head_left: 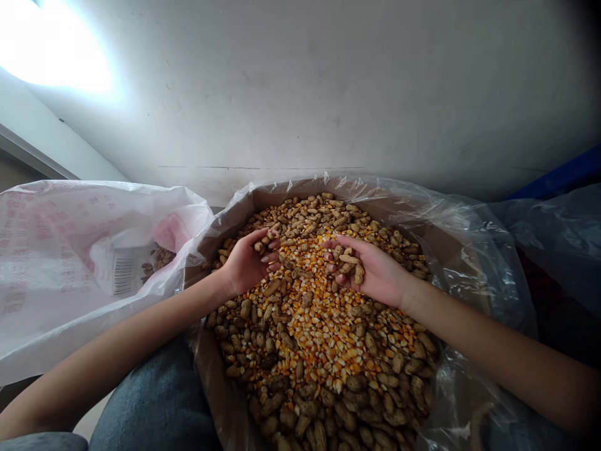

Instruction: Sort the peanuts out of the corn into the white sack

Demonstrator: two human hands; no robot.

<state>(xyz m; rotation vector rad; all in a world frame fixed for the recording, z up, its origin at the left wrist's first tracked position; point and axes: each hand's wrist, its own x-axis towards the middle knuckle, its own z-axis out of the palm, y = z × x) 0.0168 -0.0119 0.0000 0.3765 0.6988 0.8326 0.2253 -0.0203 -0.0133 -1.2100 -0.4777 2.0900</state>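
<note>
Unshelled peanuts (347, 413) and loose yellow corn kernels (323, 332) fill a box lined with clear plastic (474, 257). Over the left part of the pile, my left hand (251, 262) has its fingers curled round a few peanuts. My right hand (370, 268), palm turned up and fingers bent, cradles several peanuts above the right part. The two hands are apart, with corn showing between them. Peanuts lie mostly round the edges of the pile, and the corn is densest in the middle.
Left of the box lies an open white plastic sack (56, 263) with red print and small brown pieces (159, 260) inside. A pale wall (328, 94) stands behind the box. Something blue (563, 172) is at the right edge. My jeans-covered leg (154, 401) is at the lower left.
</note>
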